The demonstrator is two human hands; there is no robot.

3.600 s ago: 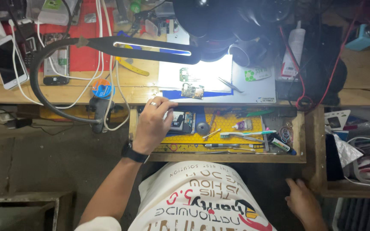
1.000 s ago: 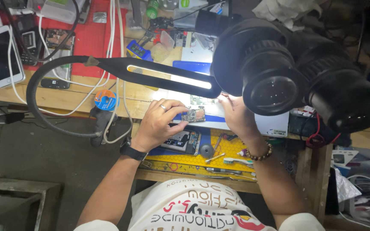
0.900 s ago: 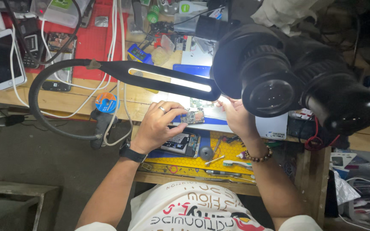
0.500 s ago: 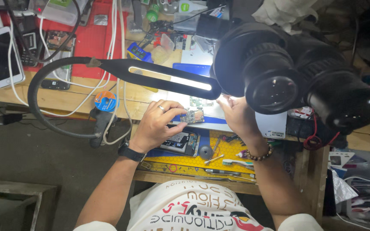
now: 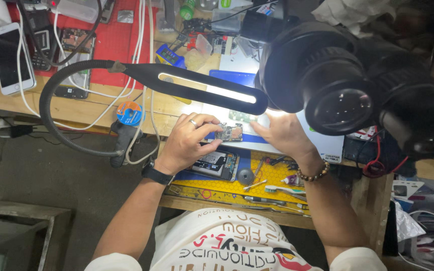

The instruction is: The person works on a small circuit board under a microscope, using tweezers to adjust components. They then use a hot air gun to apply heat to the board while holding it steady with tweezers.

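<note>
A small circuit board (image 5: 228, 132) is pinched at its edge by the left hand's (image 5: 189, 143) closed fingertips, just under the lamp bar (image 5: 204, 90), apparently for light; the right hand (image 5: 282, 134) lies flat and open beside the board, holding nothing.

Red mat (image 5: 121, 45); yellow honeycomb-patterned drawer mat (image 5: 272, 180); black lamp (image 5: 197, 85); white phone (image 5: 8, 57).

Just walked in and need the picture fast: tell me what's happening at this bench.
A person sits at a cluttered repair bench under a lit gooseneck lamp. The left hand pinches a small circuit board on the work mat; the right hand rests beside it. An opened phone lies in the drawer below, and a microscope hangs overhead.
</note>
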